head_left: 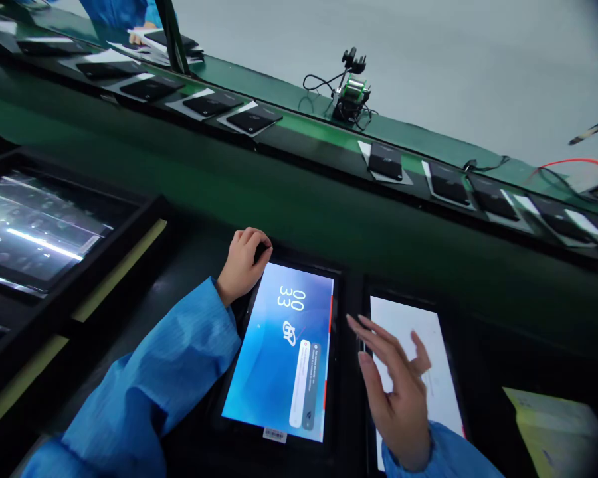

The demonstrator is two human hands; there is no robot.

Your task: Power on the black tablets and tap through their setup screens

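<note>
My left hand [244, 265] is curled around the far left corner of a black-framed tablet [279, 352], whose lit blue screen shows an upside-down clock and a notification panel. A blue sleeve covers that forearm. My right hand [393, 392] hangs with its fingers spread over a second tablet [413, 352], which has a white screen. It holds nothing, and it partly hides that screen. A small barcode label [274, 435] sits on the near edge of the blue-screened tablet.
A green conveyor belt [299, 126] carries several black tablets on white sheets. A small camera on a stand [351, 96] sits beyond it. A black tray of glossy panels [44, 232] lies on the left. A co-worker's hand [139, 38] handles devices at the far left.
</note>
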